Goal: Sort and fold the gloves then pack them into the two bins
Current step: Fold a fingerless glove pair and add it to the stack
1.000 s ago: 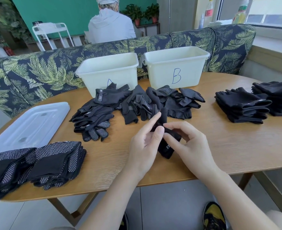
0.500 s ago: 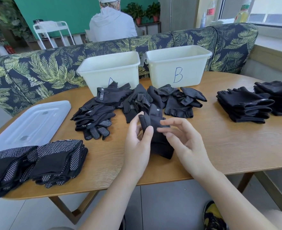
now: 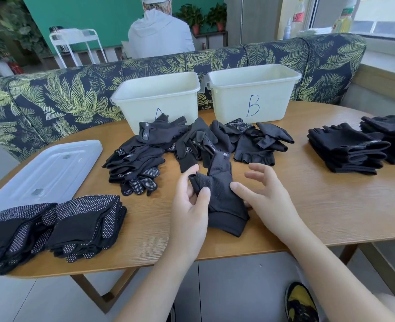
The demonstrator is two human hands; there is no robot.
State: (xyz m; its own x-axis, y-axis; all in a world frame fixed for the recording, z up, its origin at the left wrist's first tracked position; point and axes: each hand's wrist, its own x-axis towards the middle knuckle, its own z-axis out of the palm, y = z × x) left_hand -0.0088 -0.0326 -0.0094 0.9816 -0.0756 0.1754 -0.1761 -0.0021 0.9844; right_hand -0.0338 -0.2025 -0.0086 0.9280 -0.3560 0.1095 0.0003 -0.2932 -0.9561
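**Head view: one black glove between my two hands**

Head camera, from left to right. At the far left edge of the desk (image 3: 331,205) sit two folded stacks of dotted gloves (image 3: 52,226), with a clear bin lid (image 3: 45,173) lying flat behind them. Further in, a loose pile of black gloves (image 3: 192,145) spreads across the desk in front of the two white bins: bin A (image 3: 157,98), its letter partly hidden by the pile, and bin B (image 3: 252,94) just beside it on the right.

My left hand (image 3: 189,205) is near the desk's front edge. Its grip pinches the upper left corner of the glove I am working on (image 3: 222,194): the thumb tip lies on top of the fabric and the forefinger curls up behind it, so that corner is lifted off the wood. The rest of the glove runs to the right of that pinch and away from me, its strap end pointing up toward the loose pile, while its cuff rests on the desk between my wrists.

My right hand (image 3: 268,198) is on the glove's right side. Its grip is spread, fingers loosely arched in the air above the desk; only the thumb touches the glove's right edge.

At the far right, well apart from my hands, stand two neat stacks of plain folded gloves (image 3: 347,149).
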